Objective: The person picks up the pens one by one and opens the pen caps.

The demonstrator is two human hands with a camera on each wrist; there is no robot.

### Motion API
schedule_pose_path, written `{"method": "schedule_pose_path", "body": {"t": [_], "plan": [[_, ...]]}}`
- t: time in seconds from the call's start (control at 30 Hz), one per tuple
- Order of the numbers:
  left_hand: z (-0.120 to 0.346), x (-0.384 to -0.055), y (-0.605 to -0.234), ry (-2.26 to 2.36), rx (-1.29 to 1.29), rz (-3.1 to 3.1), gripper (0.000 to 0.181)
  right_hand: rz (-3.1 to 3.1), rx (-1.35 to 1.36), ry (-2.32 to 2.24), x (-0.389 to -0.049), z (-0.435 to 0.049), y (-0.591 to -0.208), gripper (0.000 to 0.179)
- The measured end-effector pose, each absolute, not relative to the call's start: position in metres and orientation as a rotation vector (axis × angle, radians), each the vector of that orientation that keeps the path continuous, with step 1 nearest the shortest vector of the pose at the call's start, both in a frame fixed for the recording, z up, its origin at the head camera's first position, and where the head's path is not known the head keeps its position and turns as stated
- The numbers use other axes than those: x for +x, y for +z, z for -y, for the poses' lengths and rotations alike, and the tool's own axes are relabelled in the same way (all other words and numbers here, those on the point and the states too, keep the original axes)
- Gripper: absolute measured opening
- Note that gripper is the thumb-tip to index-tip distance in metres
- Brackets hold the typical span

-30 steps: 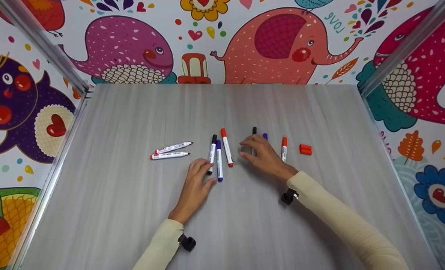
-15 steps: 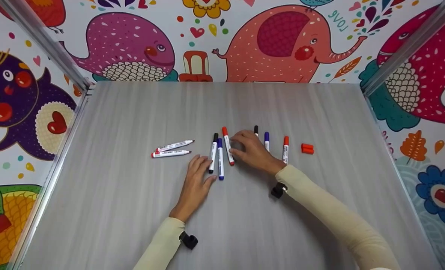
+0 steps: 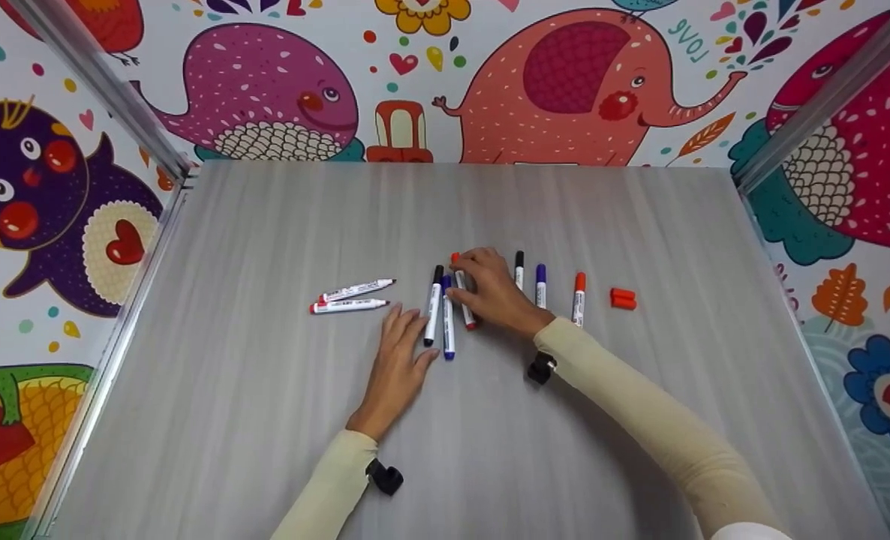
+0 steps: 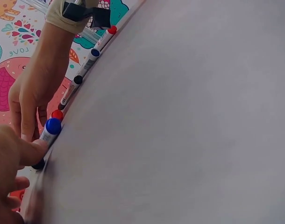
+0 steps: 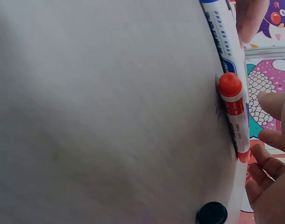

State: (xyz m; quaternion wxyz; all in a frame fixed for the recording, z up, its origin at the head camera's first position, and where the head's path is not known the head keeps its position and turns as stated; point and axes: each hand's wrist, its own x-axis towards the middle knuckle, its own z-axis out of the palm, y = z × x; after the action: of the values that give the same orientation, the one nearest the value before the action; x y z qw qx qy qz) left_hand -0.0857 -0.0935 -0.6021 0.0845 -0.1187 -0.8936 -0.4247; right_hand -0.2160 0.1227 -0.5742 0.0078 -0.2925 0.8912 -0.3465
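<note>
My right hand point(image 3: 494, 289) is over the red marker point(image 3: 468, 315), its fingertips near the red cap and its thumb toward the blue marker point(image 3: 448, 322). In the right wrist view, the fingers of that hand point(image 5: 275, 172) look apart from the red marker point(image 5: 235, 116). Whether they touch it elsewhere is hard to tell. My left hand point(image 3: 396, 367) rests relaxed on the table, with its fingers close to the lower end of the black marker point(image 3: 433, 307). The left thumb points toward the blue marker. Both hands hold nothing that I can see.
To the left lie two uncapped markers with red ends, an upper one point(image 3: 359, 290) and a lower one point(image 3: 349, 306). Right of my right hand are black point(image 3: 519, 271), blue point(image 3: 541, 286) and red point(image 3: 579, 298) markers. Red caps point(image 3: 623, 298) lie farther right. Printed walls surround the table point(image 3: 302, 217).
My right hand has moved left, from over the right-hand black marker to over the red one beside the blue marker. The left hand has stayed nearly still. The head view has shifted slightly.
</note>
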Motion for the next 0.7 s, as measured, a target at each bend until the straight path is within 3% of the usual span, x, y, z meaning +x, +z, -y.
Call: {"method": "schedule_pose_path", "body": {"t": [0.7], "plan": [[0.089,-0.094,-0.604,-1.172,-0.382,2.673,0.050,-2.840,-0.953,-1.066,-0.226,-0.108,-0.588,0.051]]}}
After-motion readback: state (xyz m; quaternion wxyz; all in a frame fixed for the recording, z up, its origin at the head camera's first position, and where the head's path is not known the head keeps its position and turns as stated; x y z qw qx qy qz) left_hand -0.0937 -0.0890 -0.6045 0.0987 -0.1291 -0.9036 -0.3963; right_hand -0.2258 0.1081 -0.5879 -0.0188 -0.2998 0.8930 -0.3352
